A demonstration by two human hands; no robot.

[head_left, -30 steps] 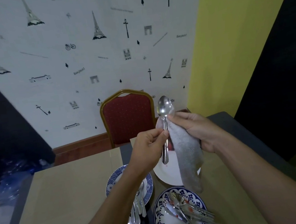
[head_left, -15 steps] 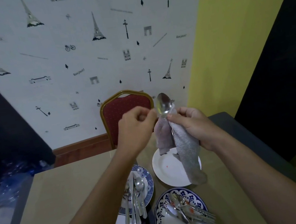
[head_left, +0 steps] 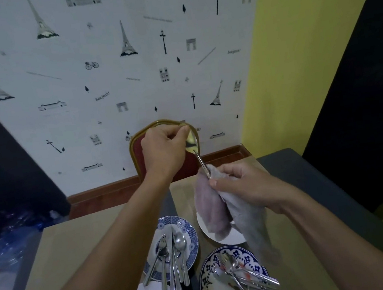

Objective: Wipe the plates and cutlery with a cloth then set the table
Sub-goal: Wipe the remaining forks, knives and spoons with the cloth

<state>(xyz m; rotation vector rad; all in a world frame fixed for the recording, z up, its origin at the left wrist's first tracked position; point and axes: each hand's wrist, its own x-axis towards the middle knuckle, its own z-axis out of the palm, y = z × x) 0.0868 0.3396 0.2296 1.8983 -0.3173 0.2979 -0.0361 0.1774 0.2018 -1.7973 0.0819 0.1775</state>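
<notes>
Dim, cool-toned indoor light, soft and diffuse; source not in view. Spoon (head_left: 191, 142) bowl, just beside the left hand (head_left: 164, 150) fingers (head_left: 180, 131), shows a warm yellow glint. Cloth (head_left: 215, 212) below the right hand (head_left: 242, 186) fingers (head_left: 228, 169): lower end smeared, soft. Far left and far right of the fingers: near-black zones, no detail. Wall (head_left: 80, 86) lines bow toward the frame edges, wide-angle distortion. Faint sheen on cutlery (head_left: 173, 256) below the fingers. Shadows weak.

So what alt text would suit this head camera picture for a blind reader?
A person's left hand pinches a spoon by its bowl while the right hand grips a cloth round its handle, above a table. Below, a small blue-patterned plate and a larger one hold cutlery.
</notes>
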